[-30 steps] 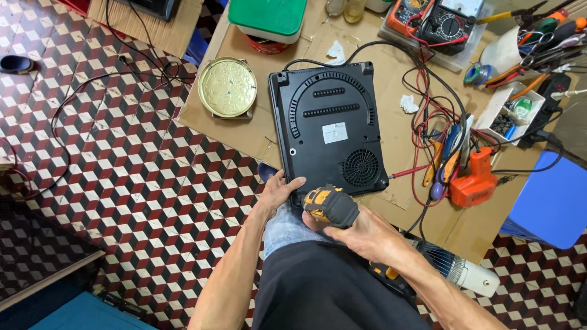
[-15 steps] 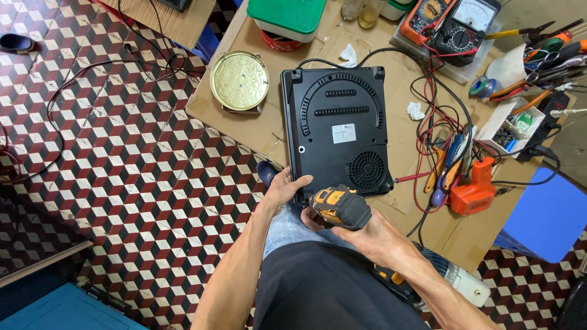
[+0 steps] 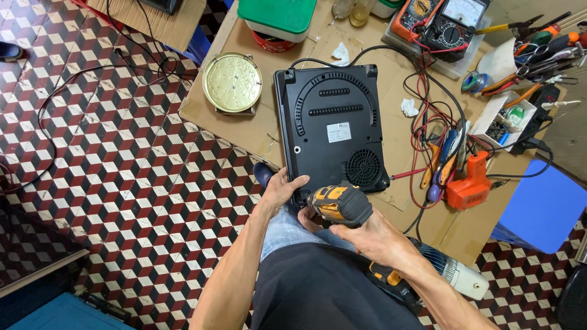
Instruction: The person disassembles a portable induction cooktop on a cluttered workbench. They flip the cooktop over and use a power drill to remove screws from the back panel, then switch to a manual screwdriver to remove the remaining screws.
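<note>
A black induction cooker (image 3: pixel 330 128) lies upside down on brown cardboard (image 3: pixel 251 131), its vented underside and round fan grille facing up. My left hand (image 3: pixel 282 188) grips its near-left corner. My right hand (image 3: pixel 367 235) holds a black and yellow cordless drill (image 3: pixel 339 203), whose head points down at the cooker's near edge beside the fan grille. The drill's tip is hidden under the tool.
A round brass-coloured tin (image 3: pixel 232 82) sits left of the cooker. An orange battery pack (image 3: pixel 469 183), red and black wires (image 3: pixel 422 131), two multimeters (image 3: pixel 437 21), pliers and screwdrivers (image 3: pixel 526 36) crowd the right. A green-lidded box (image 3: pixel 278 17) stands behind. Checkered tiles (image 3: pixel 104 177) cover the floor.
The view has drifted slightly, so the cooker sits a little lower and more central. Both hands and the drill stay at the cooker's near edge.
</note>
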